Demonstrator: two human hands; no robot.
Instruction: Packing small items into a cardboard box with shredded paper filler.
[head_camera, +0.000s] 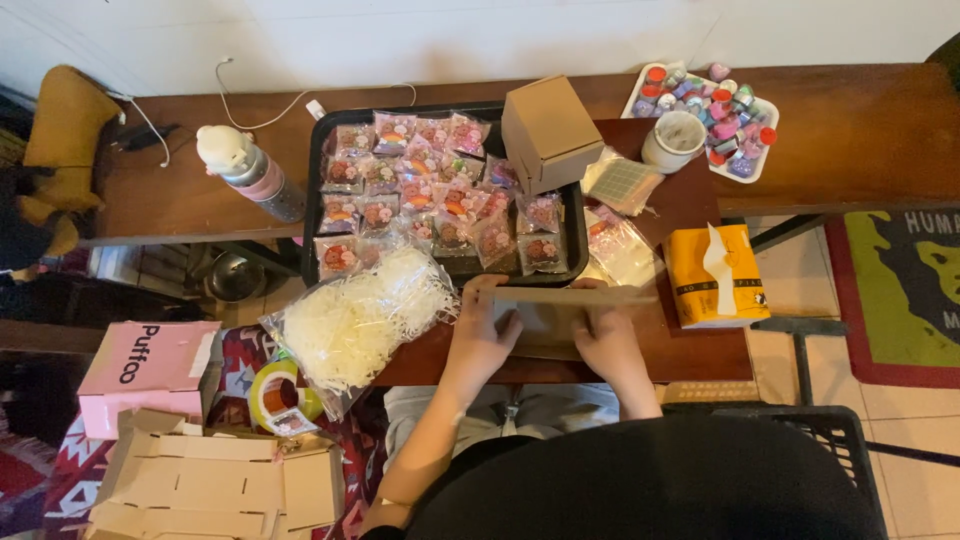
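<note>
A flat piece of brown cardboard (560, 310), apparently an unfolded box blank, is lying on the near edge of the table (850, 140), just in front of the black tray (312, 200), as a person is pressing it between both hands. The left hand (480, 335) is curling its fingers over the card's left end, the thumb tucked under or behind; the right hand (605, 345) is lying on the right part with fingers bent down onto it, closed against the card rather than spread. Exactly how far the right thumb is wrapping cannot be told.

The card looks light, thin and fairly stiff, likely to crease along scored lines and to slide on the smooth wood, so the ends and folded edges seem the sound places to grip.

Left of the tray's near corner, a clear bag of white paper shreds (355, 320) is resting beside the left hand. The tray is holding rows of small wrapped sweets (430, 190), with a made-up box (548, 132) on its right rim. Right of the tray a yellow tissue box (715, 275) is sitting; behind it, a white cup (675, 138) and a dish of coloured pots (735, 120). A bottle (250, 170) is lying left of the tray.
</note>
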